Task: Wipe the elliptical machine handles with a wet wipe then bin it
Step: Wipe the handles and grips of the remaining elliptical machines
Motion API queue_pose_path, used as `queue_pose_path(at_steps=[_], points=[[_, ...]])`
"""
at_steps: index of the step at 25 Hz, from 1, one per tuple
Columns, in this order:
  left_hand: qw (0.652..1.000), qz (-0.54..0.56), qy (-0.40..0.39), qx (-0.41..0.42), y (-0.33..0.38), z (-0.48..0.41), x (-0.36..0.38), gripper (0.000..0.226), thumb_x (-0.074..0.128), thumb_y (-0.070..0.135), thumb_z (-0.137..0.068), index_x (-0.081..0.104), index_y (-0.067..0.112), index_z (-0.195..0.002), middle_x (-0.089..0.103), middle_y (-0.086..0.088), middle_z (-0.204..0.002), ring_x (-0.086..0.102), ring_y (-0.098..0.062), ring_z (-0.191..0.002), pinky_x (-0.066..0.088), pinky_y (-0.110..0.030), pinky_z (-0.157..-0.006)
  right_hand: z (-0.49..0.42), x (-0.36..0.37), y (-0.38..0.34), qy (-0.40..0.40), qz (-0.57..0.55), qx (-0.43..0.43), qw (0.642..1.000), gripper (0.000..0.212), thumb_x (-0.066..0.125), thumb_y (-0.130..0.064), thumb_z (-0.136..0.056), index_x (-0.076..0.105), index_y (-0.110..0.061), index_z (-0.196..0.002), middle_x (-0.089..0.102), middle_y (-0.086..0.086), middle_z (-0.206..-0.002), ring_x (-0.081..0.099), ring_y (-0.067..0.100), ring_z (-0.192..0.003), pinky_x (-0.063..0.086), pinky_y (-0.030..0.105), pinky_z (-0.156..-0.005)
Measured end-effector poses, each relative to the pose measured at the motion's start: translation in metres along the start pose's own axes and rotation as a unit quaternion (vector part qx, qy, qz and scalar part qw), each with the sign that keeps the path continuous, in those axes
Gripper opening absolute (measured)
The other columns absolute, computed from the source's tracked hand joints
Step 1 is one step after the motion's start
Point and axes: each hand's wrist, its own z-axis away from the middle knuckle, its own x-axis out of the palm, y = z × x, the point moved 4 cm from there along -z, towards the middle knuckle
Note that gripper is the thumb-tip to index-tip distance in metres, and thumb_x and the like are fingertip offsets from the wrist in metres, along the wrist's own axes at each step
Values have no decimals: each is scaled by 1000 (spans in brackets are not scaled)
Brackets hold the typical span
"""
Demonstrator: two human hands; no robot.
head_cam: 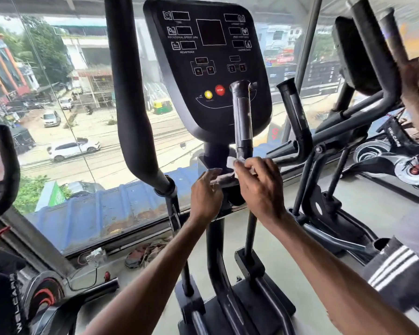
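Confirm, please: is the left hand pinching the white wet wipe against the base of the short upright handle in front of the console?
Not quite: the right hand pinches the white wet wipe against the base of the short upright handle in front of the console. The head view shows the left hand open beside it.

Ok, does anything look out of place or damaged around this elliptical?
A crumpled heap of dirty cloth lies on the grey floor under the window, left of the machine's post. The black upright handle grip shows pale worn patches, above where the right hand holds the white wet wipe.
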Motion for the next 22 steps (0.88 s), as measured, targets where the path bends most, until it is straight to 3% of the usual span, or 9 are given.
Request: queue_pose_path(at_steps=[3,5,8,10,12,13,17,20,22], points=[[1000,18,-4,15,9,-4,3,52,46,-13,-82,68,13,-121,74,-2,-116,68,-15,-100,52,-23,-86,12,3,-1,-71,-60,-23,995,15,73,-8,-95,78,-11,-110,63,4,-95,56,23,-87,53,32,-74],[1000,20,1,17,16,-8,2,49,43,-13,-84,68,11,-119,73,-1,-115,63,-12,-95,50,-16,-82,14,-3,9,-29,-133,76,988,14,72,-10,-96,77,-8,-109,65,6,-102,61,21,-93,52,21,-84],[997,74,15,10,26,-17,5,38,43,1,-93,67,13,-120,71,2,-115,63,-10,-99,51,-29,-89,13,-5,38,70,-190,274,940,11,71,-8,-96,74,-2,-104,67,10,-101,64,17,-85,49,12,-80],[994,107,22,3,36,-27,9,28,46,15,-99,66,19,-118,70,8,-112,64,-11,-102,53,-34,-89,6,8,61,95,-199,342,913,11,69,-12,-97,72,-3,-101,69,9,-98,65,17,-77,51,14,-71],[993,113,42,11,48,-42,14,27,46,30,-97,65,22,-113,68,11,-103,65,-15,-99,53,-37,-87,-8,33,84,91,-213,368,901,13,71,-14,-95,73,-2,-99,71,11,-97,66,17,-74,46,6,-71],[992,110,55,15,56,-49,15,28,44,33,-96,66,21,-109,68,10,-98,64,-16,-96,52,-36,-85,-16,47,94,83,-223,384,892,14,71,-15,-93,74,-2,-98,72,12,-97,68,19,-75,46,7,-71],[986,124,104,26,75,-73,16,22,42,32,-97,61,21,-92,63,14,-80,55,-12,-80,42,-32,-74,-49,103,126,51,-233,446,863,19,67,-24,-95,75,-7,-99,74,9,-93,72,22,-81,58,38,-72],[983,131,124,30,80,-81,17,18,45,29,-96,57,22,-84,59,21,-71,52,-1,-70,39,-23,-68,-69,140,150,51,-225,493,839,14,62,-12,-94,72,-5,-102,73,14,-93,68,34,-90,49,40,-77],[981,139,132,36,83,-83,18,18,49,28,-95,61,18,-85,60,23,-70,53,0,-69,38,-14,-64,-79,161,163,52,-208,493,843,17,59,-9,-94,73,-5,-103,74,19,-95,67,40,-94,47,42,-77]])
